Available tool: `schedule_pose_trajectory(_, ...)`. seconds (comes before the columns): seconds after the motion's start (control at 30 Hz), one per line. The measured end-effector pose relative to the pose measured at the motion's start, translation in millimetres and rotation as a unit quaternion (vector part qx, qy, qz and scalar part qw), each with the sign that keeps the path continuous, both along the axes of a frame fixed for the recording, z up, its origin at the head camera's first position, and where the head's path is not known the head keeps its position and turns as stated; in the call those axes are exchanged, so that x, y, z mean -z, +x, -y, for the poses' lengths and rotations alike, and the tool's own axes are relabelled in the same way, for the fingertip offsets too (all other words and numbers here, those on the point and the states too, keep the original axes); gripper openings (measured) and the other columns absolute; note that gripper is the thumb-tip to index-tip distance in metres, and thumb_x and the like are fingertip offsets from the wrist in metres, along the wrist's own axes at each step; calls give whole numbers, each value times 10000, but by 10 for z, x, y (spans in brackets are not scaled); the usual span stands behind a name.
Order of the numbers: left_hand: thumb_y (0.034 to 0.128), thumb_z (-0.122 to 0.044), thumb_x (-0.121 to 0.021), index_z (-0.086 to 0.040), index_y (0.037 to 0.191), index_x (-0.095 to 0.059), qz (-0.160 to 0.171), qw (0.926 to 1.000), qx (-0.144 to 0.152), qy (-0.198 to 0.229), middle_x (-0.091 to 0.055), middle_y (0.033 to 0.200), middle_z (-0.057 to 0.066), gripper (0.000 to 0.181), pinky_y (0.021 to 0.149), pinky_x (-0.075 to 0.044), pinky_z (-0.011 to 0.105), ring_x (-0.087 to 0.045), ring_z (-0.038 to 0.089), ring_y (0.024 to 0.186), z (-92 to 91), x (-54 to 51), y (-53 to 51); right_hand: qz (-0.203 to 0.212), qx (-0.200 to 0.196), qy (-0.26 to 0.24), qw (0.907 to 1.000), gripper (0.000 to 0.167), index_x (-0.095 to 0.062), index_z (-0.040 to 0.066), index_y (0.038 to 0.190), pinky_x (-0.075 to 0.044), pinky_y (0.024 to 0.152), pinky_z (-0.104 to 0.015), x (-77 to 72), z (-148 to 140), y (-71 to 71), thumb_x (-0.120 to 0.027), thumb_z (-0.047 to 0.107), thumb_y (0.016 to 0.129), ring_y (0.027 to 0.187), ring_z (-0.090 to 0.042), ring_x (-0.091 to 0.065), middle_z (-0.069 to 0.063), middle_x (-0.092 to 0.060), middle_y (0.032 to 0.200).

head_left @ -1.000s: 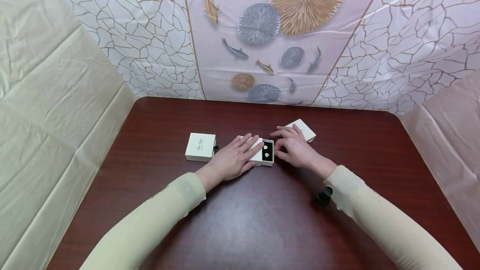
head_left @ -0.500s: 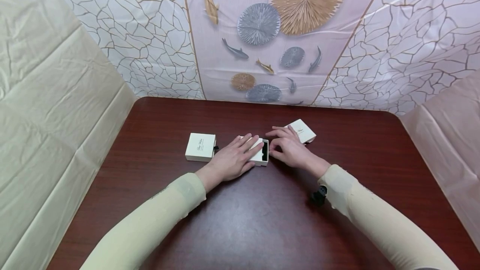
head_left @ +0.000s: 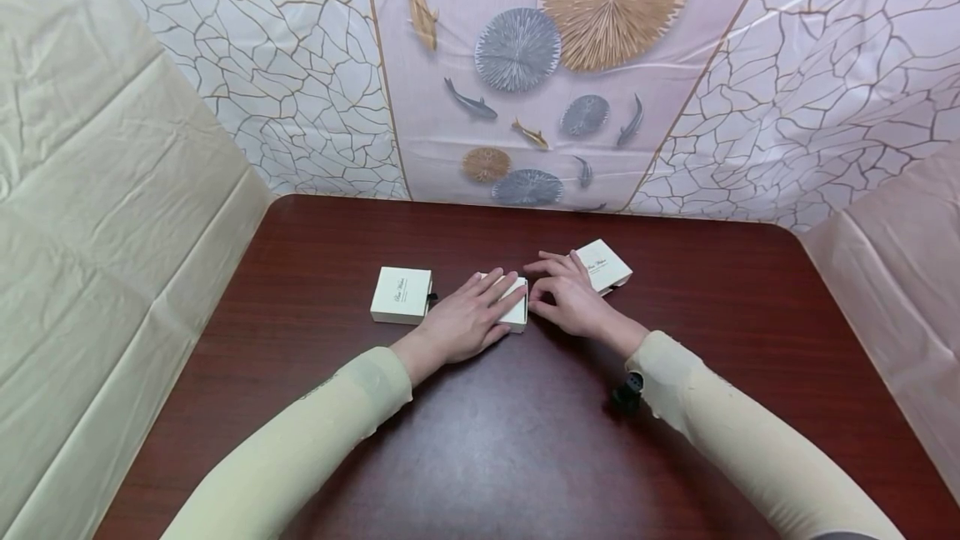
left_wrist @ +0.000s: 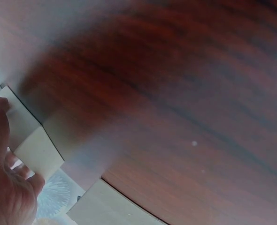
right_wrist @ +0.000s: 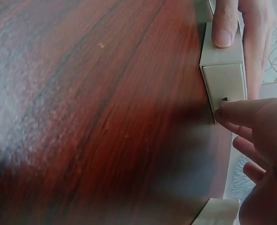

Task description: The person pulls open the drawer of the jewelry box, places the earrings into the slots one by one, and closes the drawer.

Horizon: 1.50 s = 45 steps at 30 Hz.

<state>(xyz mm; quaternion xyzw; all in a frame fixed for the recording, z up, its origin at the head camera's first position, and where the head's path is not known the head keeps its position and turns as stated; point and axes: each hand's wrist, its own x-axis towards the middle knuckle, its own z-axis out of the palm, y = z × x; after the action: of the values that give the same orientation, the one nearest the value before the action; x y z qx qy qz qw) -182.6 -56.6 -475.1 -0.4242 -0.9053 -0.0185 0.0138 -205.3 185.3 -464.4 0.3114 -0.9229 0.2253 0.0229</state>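
Observation:
My left hand [head_left: 463, 315] lies with its fingers extended across the top of a small white middle box [head_left: 516, 317]. In the right wrist view its thumb presses the side of that box [right_wrist: 220, 55]. The drawer front [right_wrist: 223, 80] is nearly flush with the sleeve, a small black tab [right_wrist: 225, 99] showing on it. Thumb and index finger of my right hand [head_left: 573, 302] meet at that tab and pinch it, partly hiding it; the other fingers are spread. The left wrist view shows my left hand [left_wrist: 9, 190] against the box [left_wrist: 41, 150].
A closed white box [head_left: 401, 294] with a black tab sits left of the middle one. Another lettered white box [head_left: 602, 263] lies angled behind my right hand. All stand on a dark red wooden table [head_left: 480, 440], with patterned cloth [head_left: 517, 132] behind it.
The drawer holding two small white pieces on black has slid left into its sleeve, and the pieces are now hidden. My right hand has moved left with it; my left hand has stayed.

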Motion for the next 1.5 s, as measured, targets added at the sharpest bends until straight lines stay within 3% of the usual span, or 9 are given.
schedule_pose_trajectory(0.5, 1146, -405, -475, -122, 1699, -304, 65, 10000, -7, 19, -266, 1755, 149, 644, 1315, -233, 482, -246, 336, 1625, -1, -2, -1, -70, 38, -36, 10000, 174, -703, 169, 773, -156, 1212, -791, -23, -5, 9, -832, 136, 886, 1490, -457, -434, -192, -668, 1400)
schedule_pose_trajectory(0.67, 1150, -403, -464, -124, 1703, -289, 96, 9999, 23, -66, -261, 1758, 147, 644, 1318, -227, 474, -241, 336, 1626, -17, -29, -2, -175, 44, -44, 9998, 159, -703, 168, 820, -161, 1208, -792, -144, -139, 45, -845, 153, 889, 1476, -469, -442, -203, -667, 1393)
schedule_pose_trajectory(0.87, 1152, -414, -455, -133, 1707, -280, 86, 9998, -22, -161, -254, 1762, 136, 646, 1318, -229, 465, -239, 320, 1629, -15, -50, -1, -100, 287, 142, 9994, 133, -740, 86, 985, -180, 1235, -750, -355, -397, 38, -823, 175, 932, 1471, -473, -449, -222, -646, 1424)
schedule_pose_trajectory(1.17, 1143, -441, -465, -142, 1712, -264, 105, 9996, -42, -245, -241, 1766, 131, 674, 1313, -246, 464, -247, 316, 1627, -5, -75, -17, -169, 648, 639, 9957, 431, -702, -6, 1315, -295, 1207, -693, -550, -712, 24, -788, 235, 968, 1443, -476, -457, -261, -585, 1494)
schedule_pose_trajectory(1.3, 1134, -457, -483, -150, 1715, -258, 179, 9996, -83, -182, -228, 1770, 132, 694, 1312, -245, 480, -233, 320, 1630, -6, -115, -17, -219, 743, 862, 9933, 549, -649, -19, 1411, -361, 1154, -697, -540, -778, 37, -785, 276, 968, 1421, -515, -465, -286, -557, 1516)
schedule_pose_trajectory(1.5, 1127, -472, -493, -164, 1712, -277, 173, 9995, -153, -193, -246, 1768, 116, 696, 1313, -237, 494, -241, 312, 1629, -8, -189, 31, -210, 937, 1129, 9890, 658, -578, -16, 1494, -368, 1156, -711, -435, -839, 50, -784, 323, 969, 1438, -549, -436, -314, -498, 1561)
